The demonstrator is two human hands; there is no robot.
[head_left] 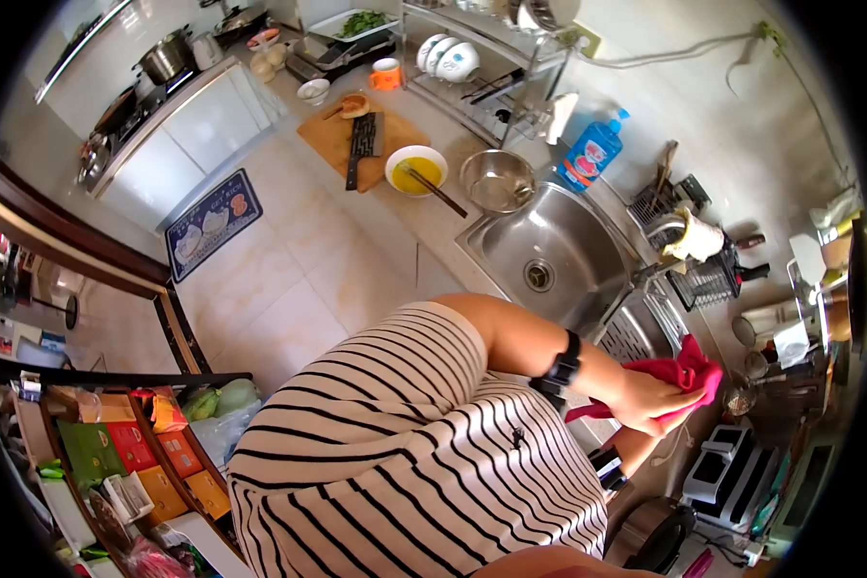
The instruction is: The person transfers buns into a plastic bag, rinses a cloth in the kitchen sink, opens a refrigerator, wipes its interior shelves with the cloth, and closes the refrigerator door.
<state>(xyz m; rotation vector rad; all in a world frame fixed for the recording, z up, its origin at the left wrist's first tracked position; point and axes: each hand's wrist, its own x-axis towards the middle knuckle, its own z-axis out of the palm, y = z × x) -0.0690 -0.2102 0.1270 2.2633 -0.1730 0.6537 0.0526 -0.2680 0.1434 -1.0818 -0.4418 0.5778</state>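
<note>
A crumpled dark-pink cloth (696, 371) is bunched in my left hand (647, 400), whose fingers press over it beside the sink's right end. A black watch sits on that wrist. My right hand (638, 445) lies just below and behind the left, against the lower side of the cloth. Its fingers are hidden, so their grip does not show. The steel sink (520, 252) lies beyond my left forearm, with a smaller drainer basin (636, 332) next to the hands.
A wooden board (409, 135) bears a cleaver (364, 144). Beside it stand a bowl of yellow liquid (416, 171) with chopsticks and a steel bowl (496, 181). A blue soap bottle (591, 154) is behind the sink. A black-and-silver appliance (727, 472) stands at right.
</note>
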